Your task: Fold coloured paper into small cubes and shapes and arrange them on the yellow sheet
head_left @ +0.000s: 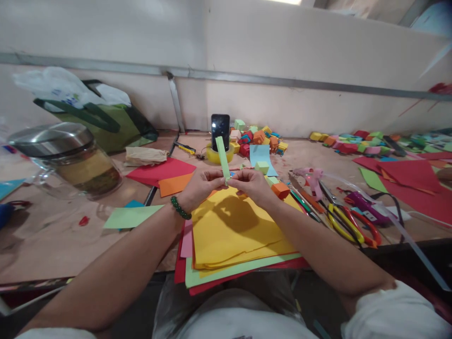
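Between my two hands a narrow strip of light green paper (222, 156) stands upright, its lower end pinched in the fingertips. My left hand (202, 186), with a green bead bracelet (181, 208) at the wrist, grips that end from the left. From the right, my right hand (250, 185) pinches the same end, fingers closed. What the fingertips do at the fold is too small to make out. Below the hands lies a stack of coloured paper, yellow sheets (233, 240) on top. Small green (262, 167) and orange paper pieces (280, 190) lie just beyond my right hand.
A phone (219, 129) stands in a yellow tape roll (217, 156). Behind is a heap of folded paper cubes (259, 137). Scissors (360, 226), a pink glue gun (312, 179) and a purple glue gun (370, 207) lie right. A glass tea jar (84, 165) and bag (113, 123) stand left.
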{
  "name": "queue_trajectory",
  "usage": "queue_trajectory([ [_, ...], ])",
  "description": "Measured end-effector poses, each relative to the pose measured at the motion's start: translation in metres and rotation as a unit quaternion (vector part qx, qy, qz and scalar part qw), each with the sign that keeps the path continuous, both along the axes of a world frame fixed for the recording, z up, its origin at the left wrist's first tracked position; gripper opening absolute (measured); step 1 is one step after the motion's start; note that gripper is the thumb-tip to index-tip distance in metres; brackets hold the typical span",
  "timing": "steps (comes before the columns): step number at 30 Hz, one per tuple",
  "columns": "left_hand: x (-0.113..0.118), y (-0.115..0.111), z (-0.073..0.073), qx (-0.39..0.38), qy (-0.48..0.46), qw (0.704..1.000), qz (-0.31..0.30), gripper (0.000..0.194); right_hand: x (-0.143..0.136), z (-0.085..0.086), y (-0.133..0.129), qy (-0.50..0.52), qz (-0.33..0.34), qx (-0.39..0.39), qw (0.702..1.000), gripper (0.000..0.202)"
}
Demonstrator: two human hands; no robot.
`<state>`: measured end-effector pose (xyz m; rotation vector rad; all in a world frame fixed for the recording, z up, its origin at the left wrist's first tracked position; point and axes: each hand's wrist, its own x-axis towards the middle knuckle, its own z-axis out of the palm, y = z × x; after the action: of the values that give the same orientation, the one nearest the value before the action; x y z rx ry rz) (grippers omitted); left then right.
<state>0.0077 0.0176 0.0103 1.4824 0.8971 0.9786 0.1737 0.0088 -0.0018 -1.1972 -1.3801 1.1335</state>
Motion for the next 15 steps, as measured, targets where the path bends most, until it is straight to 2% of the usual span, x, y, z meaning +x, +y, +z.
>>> queue_trajectory([
  [4, 0.0015, -0.003, 0.0026, 0.037, 0.01, 0.999, 0.004, 0.028, 0.0022, 0.0018, -0.0008, -0.006, 0.018, -0.022, 1.0, 0.041],
  [11, 0.0007, 0.0024, 0.0005, 0.028, -0.02, 0.999, -0.011, 0.031, 0.0091, 0.0063, -0.0029, -0.032, 0.131, -0.017, 0.991, 0.037],
  [13, 0.0009, 0.0027, -0.0003, 0.018, -0.032, 0.999, -0.001, 0.034, 0.0083, 0.005, -0.0024, -0.038, 0.143, 0.002, 0.989, 0.035],
  [15, 0.0013, 0.0017, -0.0013, -0.006, -0.037, 0.999, -0.001, 0.037, 0.0058, 0.0017, -0.0019, -0.047, 0.12, 0.051, 0.99, 0.033],
])
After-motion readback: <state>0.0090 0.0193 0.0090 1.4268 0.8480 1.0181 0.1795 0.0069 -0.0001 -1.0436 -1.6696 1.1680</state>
